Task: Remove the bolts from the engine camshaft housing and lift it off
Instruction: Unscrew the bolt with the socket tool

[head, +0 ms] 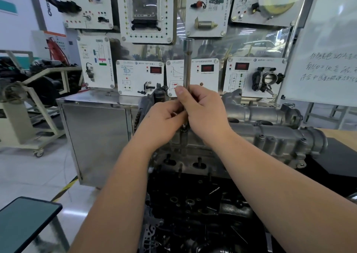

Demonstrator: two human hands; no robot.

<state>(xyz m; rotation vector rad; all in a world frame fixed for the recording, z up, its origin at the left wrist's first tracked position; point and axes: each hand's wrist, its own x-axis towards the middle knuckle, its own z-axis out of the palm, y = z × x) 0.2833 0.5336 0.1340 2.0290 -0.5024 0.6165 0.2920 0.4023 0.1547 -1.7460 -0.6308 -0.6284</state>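
Hands met over an engine as a person worked at the bolts of its camshaft housing (270, 135), the grey casting that lay across the top of the engine, running right from the hands. The right hand (204, 111) gripped the shaft of a long socket tool (187, 63) held upright, thumb raised along it. The left hand (164, 121) curled in beside it, fingers pinching near the tool's lower end, just above a bolt (184, 126) at the housing's left end.

Risk, by the look of it, lay in the tall tool tipping off the bolt head and rounding it, since both hands held low on the shaft and its top stood free. A loosened bolt could also have dropped into the dark clutter of parts (191, 204) below the housing and been hard to find.

Several more bolts (261, 136) seemingly sat in the housing to the right, so lifting looked some way off. Training panels (143, 11) stood close behind the engine, a steel cabinet (96, 136) to its left, and a whiteboard (326, 67) at right.
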